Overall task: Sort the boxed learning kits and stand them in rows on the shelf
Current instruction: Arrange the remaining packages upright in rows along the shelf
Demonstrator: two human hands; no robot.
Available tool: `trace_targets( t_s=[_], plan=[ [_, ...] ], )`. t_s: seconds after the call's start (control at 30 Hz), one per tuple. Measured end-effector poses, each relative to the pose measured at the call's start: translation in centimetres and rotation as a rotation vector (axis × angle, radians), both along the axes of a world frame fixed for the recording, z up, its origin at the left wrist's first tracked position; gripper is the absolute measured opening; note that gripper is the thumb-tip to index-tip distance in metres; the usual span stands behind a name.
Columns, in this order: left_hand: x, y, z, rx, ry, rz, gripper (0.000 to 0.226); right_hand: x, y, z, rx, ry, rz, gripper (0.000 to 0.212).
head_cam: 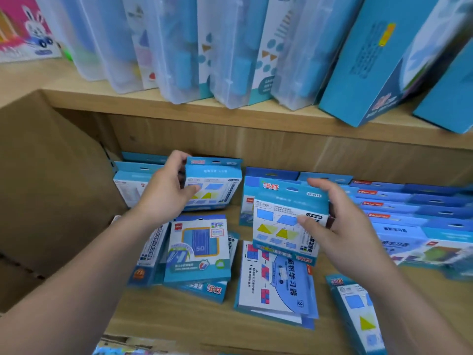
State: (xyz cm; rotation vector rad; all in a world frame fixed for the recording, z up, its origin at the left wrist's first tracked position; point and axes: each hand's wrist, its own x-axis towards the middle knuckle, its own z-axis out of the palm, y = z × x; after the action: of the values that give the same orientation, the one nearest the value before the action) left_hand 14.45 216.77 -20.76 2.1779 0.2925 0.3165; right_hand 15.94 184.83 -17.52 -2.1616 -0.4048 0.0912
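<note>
Shapes kit (288,224) upright mid-shelf (179,311), my right hand (343,226) clamped on its side. Left of it, left hand (163,190) grips second kit (213,184). Risk I see: loose pile (199,252) below kit blocks footing, box topples.

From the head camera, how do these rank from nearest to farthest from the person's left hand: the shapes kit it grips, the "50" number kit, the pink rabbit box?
1. Shapes kit: gripped in the left hand.
2. "50" number kit: lying just below.
3. Pink rabbit box: upper shelf, far left.
</note>
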Motion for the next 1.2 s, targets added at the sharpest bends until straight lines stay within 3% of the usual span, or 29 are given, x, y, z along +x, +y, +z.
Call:
trace_targets(
  t_s=[0.1, 0.3, 0.63, 0.77, 0.9, 0.97, 1.2],
  plan=[
    [0.9, -0.6, -0.5, 0.080, 0.046, 0.011, 0.049, 0.1, -0.2, -0.4, -0.001, 0.008, -0.005, 0.048],
    [1.8, -2.1, -0.2, 0.517, 0.021, 0.194, 0.057, 0.3, -0.4, -0.8, -0.022, -0.020, -0.049, 0.046],
    [1.1, -2.5, -2.0, 0.606, -0.015, 0.213, 0.035, 0.9, 0.7, 0.0, -0.105, -0.070, -0.051, 0.043],
    [-2.2, -3.4, -3.2, 0.583, -0.024, 0.027, 0.026, 0.8, 1.3, 0.3, -0.078, -0.110, -0.029, 0.042],
    [-4.9, -4.0, -4.5, 0.632, 0.340, -0.221, 0.089, 1.2, 2.8, 0.6, -0.032, -0.157, 0.016, 0.042],
    [-5.4, -4.0, -4.9, 0.679, 0.429, -0.250, 0.108, 1.7, 4.0, 0.6, -0.010, -0.179, 0.038, 0.042],
    [-6.9, -3.7, -5.9, 0.710, 0.365, -0.266, 0.124, 3.4, 8.4, 0.5, -0.101, -0.323, 0.096, 0.042]
  ],
)
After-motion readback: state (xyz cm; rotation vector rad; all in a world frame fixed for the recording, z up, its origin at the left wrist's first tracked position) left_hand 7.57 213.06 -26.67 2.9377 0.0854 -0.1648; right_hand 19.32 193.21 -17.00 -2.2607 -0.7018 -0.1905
